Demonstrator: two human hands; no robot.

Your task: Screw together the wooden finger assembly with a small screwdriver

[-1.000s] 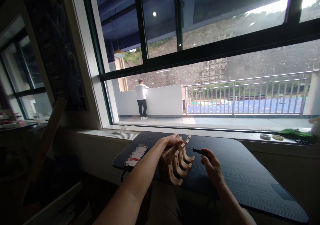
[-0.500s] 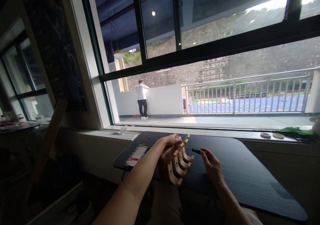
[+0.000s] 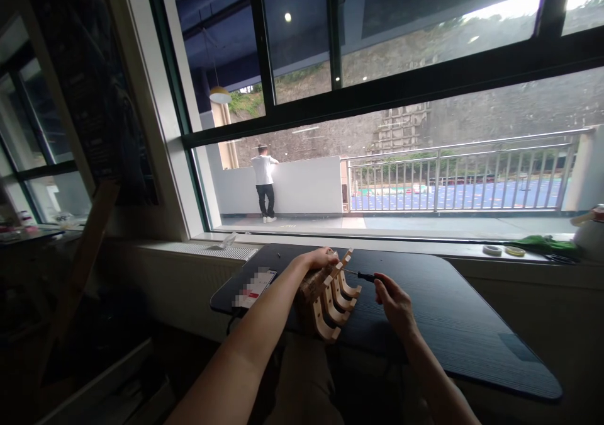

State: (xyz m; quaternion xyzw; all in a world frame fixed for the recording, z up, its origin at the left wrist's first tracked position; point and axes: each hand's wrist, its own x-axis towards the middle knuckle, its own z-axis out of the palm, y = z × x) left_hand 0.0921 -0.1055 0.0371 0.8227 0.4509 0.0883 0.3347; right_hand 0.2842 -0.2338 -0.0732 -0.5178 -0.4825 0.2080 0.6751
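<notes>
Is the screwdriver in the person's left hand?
No, the screwdriver is in the right hand, while the left hand touches the wooden hook rack.

Since the first frame: fingers of right hand (image 3: 395,302) re-set, now covering rear end of screwdriver (image 3: 366,277) handle. Viewpoint also shifted; desk (image 3: 533,374), near right corner, sits higher, further left in view.

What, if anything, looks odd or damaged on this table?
Nothing looks spilled or broken. Only a small dark piece lies loose beyond the phone, apart from the wooden rack the left hand holds; it's too small to identify.
</notes>
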